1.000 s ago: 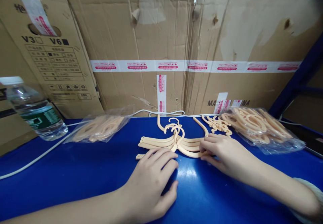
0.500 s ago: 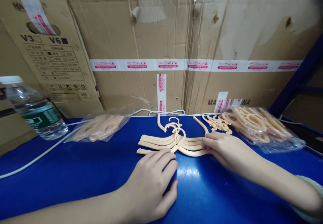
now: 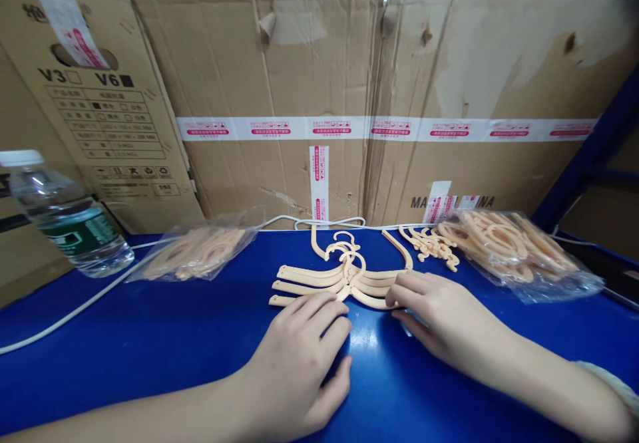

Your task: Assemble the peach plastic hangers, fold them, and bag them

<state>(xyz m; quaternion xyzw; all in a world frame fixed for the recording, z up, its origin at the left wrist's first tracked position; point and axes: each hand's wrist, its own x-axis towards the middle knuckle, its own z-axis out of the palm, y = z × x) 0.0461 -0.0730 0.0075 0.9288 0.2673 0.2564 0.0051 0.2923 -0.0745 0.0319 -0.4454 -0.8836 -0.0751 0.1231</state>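
Observation:
Several cream-coloured clothes hangers (image 3: 304, 289) lie nested in a row on the blue table, their hooks overlapping at the middle. My left hand (image 3: 309, 356) lies over the left arm of the nearest hanger, fingertips touching it, with the thumb held apart. On the other side, my right hand (image 3: 434, 310) has its fingers bent round the right arm of that hanger, hiding its tip. Behind the row are loose hanger arms (image 3: 399, 247) and a loose hook (image 3: 344, 235). A pile of small hooks (image 3: 432, 245) lies beyond my right hand.
A clear bag of hanger parts (image 3: 509, 247) lies at the right, and another bag (image 3: 200, 253) at the left. A water bottle (image 3: 74, 220) stands far left. A white cable (image 3: 80, 313) crosses the blue table (image 3: 150, 356). Cardboard boxes (image 3: 279, 77) wall the back.
My right hand has slid left and slightly nearer along the front hanger's right arm. The left ends of the hangers have shifted and are more evenly spaced. My left hand stays put.

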